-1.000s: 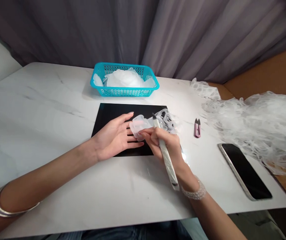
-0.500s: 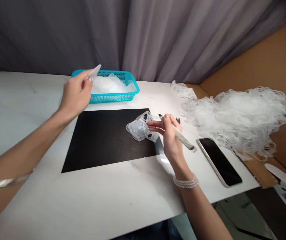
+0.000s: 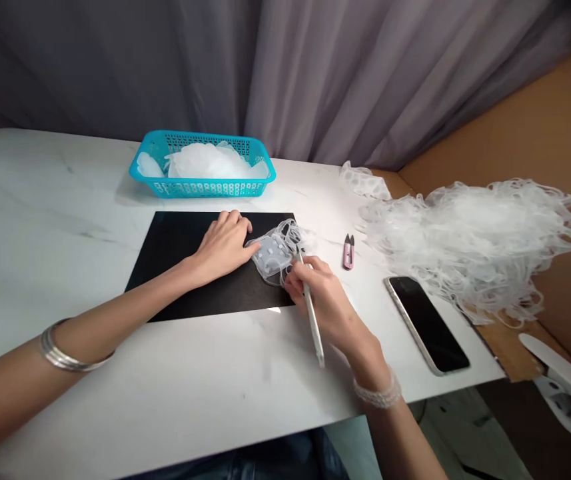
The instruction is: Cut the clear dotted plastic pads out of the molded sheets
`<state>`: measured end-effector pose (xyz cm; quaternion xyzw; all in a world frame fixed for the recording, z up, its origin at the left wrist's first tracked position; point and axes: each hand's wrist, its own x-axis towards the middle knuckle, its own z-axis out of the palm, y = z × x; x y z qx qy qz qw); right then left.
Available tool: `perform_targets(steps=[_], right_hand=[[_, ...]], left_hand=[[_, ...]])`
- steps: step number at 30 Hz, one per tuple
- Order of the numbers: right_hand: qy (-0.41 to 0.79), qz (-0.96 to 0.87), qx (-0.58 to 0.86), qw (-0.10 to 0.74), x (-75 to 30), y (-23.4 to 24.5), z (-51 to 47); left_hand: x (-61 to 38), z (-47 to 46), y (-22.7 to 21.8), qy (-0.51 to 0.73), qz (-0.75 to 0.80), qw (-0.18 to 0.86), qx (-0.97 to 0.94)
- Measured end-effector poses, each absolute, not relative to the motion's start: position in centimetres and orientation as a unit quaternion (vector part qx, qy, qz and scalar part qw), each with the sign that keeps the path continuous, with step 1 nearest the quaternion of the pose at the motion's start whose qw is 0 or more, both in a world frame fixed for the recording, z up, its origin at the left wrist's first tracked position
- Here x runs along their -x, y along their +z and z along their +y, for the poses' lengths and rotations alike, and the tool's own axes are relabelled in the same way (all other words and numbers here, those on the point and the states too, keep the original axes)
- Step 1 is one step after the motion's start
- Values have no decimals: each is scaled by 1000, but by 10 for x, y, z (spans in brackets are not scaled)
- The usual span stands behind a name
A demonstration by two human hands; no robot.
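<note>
On a black mat (image 3: 180, 300) lies a flat translucent piece (image 3: 271, 257) with small raised bumps, thin clear strands bunched at its right. My left hand (image 3: 225, 243) rests palm down on the mat, fingers apart, its thumb at the left edge of the piece. My right hand (image 3: 328, 297) is closed around a slim white pen-like tool (image 3: 312, 320). The tool's dark tip is down by the strands at the right of the piece; whether it touches them I cannot tell.
A turquoise basket (image 3: 200, 188) behind the mat holds pale translucent pieces (image 3: 208, 161). To the right lie pink thread snips (image 3: 348, 253), a phone (image 3: 430, 327) and a large heap of clear stringy scraps (image 3: 480, 233). A grey curtain (image 3: 305, 80) hangs behind the table.
My left hand has come from the basket to the mat and let go of a pale piece; one now lies in the basket's left end. My right hand has turned the tool tip-down; the snips now show.
</note>
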<state>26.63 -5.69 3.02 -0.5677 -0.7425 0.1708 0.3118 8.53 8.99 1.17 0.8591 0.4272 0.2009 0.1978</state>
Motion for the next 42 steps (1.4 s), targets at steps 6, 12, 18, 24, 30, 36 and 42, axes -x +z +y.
perform_targets(steps=[6, 12, 18, 24, 30, 36, 42], right_hand=[[164, -813, 469, 304, -250, 29, -94], [48, -723, 535, 434, -266, 51, -54], [352, -697, 465, 419, -286, 83, 12], [432, -625, 398, 514, -252, 126, -35], [470, -579, 470, 472, -234, 127, -38], [253, -586, 646, 419, -263, 47, 7], [226, -589, 651, 423, -270, 40, -5]], left_hand=[[-86, 90, 12, 229, 430, 285, -826], [-75, 61, 55, 280, 360, 398, -796], [-60, 45, 103, 307, 303, 447, -784], [-31, 17, 161, 344, 305, 354, -814], [-36, 36, 161, 332, 363, 271, -827], [-50, 62, 68, 232, 385, 147, -881], [-35, 2, 7, 158, 287, -34, -944]])
